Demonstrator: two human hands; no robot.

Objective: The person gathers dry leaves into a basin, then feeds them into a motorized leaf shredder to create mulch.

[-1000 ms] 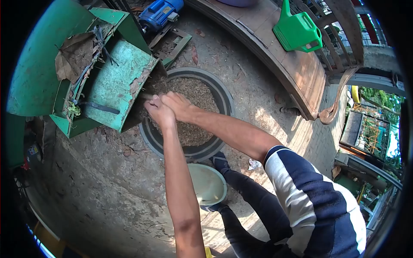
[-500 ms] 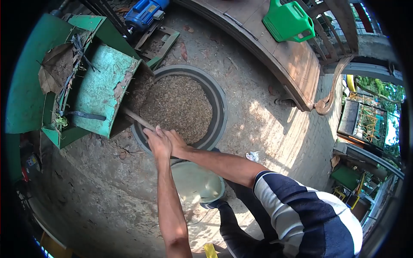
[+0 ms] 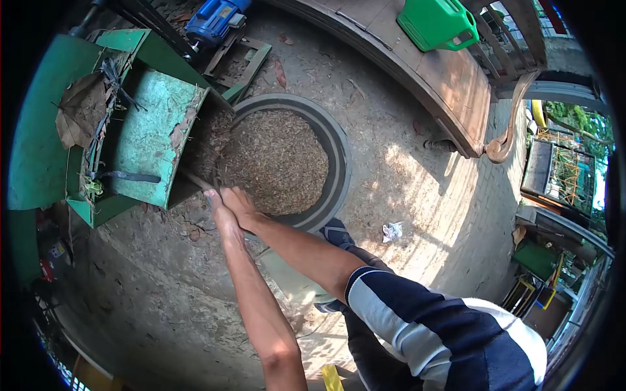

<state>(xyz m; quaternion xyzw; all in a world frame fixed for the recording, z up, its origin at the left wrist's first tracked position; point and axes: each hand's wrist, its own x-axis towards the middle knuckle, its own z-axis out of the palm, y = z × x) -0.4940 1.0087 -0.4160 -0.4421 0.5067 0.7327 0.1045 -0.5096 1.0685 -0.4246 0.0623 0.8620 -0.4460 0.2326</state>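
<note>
A thin wooden stick (image 3: 195,180) runs from the mouth of the green metal chute (image 3: 145,140) down to my hands. My left hand (image 3: 220,207) is closed around its near end, thumb on top. Right beside it, partly overlapping, my right hand (image 3: 239,203) is closed at the stick too, though its grip is partly hidden. The stick's far end disappears in the shadow under the chute. Both hands are over the near rim of a round dark tub (image 3: 340,153), which holds brown chopped, husk-like material (image 3: 277,163). Some of that material also lies at the chute mouth.
A pale greenish basin (image 3: 287,274) sits by my feet, partly covered by my arm. Beyond the tub are a blue motor (image 3: 212,25) and a wooden bench (image 3: 450,91) bearing a green jug (image 3: 437,25). Crumpled white litter (image 3: 392,232) lies on the concrete floor.
Both hands have moved left and slightly up toward the chute, with less of the stick showing. My right arm now covers more of the basin. The view has shifted slightly.
</note>
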